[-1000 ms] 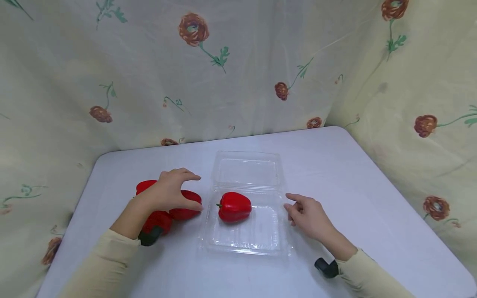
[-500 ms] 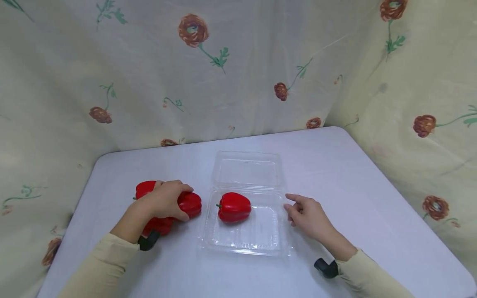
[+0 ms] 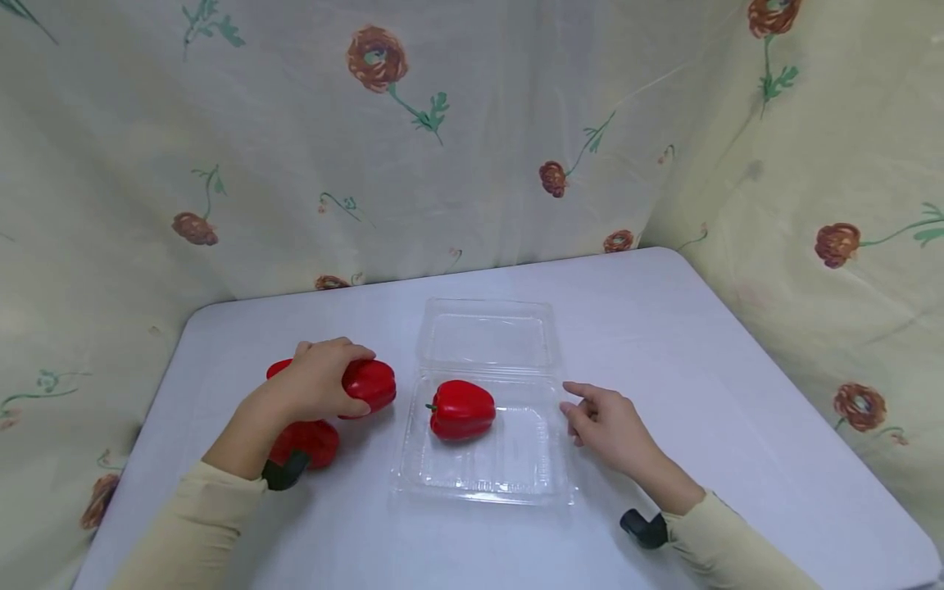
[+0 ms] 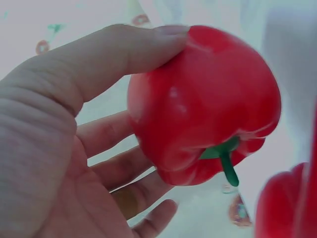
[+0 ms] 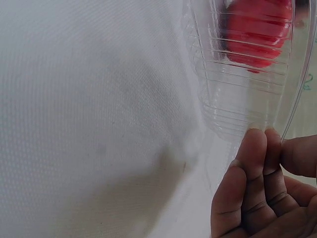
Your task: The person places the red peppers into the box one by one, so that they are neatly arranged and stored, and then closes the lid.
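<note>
My left hand (image 3: 313, 383) grips a red bell pepper (image 3: 372, 382) left of the clear plastic clamshell container (image 3: 516, 459). In the left wrist view, the thumb presses one side of this pepper (image 4: 213, 94) and the fingers lie behind it; its green stem points down. Another red bell pepper (image 3: 463, 410) lies on its side in the left part of the container's base. At the container's right edge is my right hand (image 3: 608, 426). The right wrist view shows its thumb and fingertips pinching the clear rim (image 5: 291, 119).
Two more red bell peppers lie under and behind the left forearm, one nearer (image 3: 319, 442) and one farther (image 3: 276, 368), partly hidden. The container's lid (image 3: 490, 336) lies folded back on the white table (image 3: 649, 344). Flowered cloth (image 3: 472, 131) hangs behind.
My left hand has come down over the pepper, closed round it and raised it slightly off its spot. The right hand has stayed at the container's edge.
</note>
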`<state>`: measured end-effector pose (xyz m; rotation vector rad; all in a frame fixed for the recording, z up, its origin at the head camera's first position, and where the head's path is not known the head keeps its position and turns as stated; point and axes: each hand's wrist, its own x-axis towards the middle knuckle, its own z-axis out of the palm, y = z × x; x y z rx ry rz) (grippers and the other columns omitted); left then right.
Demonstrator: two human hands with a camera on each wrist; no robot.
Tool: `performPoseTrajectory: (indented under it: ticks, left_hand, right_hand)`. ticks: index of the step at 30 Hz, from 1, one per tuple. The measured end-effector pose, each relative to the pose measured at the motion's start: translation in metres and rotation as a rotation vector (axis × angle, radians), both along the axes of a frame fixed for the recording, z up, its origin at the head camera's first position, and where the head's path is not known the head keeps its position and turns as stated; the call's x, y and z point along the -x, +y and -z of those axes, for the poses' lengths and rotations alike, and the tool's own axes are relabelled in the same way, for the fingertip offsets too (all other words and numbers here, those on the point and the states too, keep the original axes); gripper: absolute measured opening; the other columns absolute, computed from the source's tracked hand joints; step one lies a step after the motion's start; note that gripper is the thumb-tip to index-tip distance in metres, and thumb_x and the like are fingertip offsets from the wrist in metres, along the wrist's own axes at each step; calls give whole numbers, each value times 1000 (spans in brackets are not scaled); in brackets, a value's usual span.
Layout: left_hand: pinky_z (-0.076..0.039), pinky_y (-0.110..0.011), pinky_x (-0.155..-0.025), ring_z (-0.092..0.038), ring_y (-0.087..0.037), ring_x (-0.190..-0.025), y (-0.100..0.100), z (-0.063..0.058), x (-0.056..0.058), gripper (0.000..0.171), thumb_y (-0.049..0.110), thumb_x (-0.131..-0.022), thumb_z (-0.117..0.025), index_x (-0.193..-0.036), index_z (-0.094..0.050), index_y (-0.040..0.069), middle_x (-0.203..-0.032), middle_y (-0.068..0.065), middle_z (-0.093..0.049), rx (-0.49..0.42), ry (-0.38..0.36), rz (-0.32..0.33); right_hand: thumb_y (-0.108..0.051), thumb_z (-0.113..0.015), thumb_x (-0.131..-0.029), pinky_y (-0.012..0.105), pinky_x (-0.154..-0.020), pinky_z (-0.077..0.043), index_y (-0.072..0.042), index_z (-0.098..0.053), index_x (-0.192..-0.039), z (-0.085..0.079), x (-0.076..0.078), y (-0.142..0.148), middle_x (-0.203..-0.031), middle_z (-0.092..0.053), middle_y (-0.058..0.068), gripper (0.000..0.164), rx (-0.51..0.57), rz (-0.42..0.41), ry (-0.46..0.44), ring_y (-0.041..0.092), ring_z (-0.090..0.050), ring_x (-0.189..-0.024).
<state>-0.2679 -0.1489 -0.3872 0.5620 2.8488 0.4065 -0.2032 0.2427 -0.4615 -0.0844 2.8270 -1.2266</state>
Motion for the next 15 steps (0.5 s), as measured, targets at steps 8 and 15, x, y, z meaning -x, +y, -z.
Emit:
performPoseTrajectory:
  ticks: [8, 15]
  left_hand:
    - [-50, -49, -86, -53, -26, -113, 19, -22, -9, 86, 33, -59, -94, -135, -58, 15, -124, -5, -60, -35, 118, 63]
    - [-48, -46, -88, -53, -23, -114, 49, -38, -17, 83, 33, -62, -93, -135, -58, 16, -125, -3, -60, -102, 133, 174]
  right_hand:
    - [-15, -61, -98, 26, -53, -47, 3, -54, -136, -1, 0, 0, -69, -61, 1, 43, 10, -8, 10, 14, -58, -58]
    - [-14, -61, -98, 26, -53, -47, 4, -54, -136, -2, 0, 0, -69, -61, 1, 43, 27, -4, 6, 14, -58, -59]
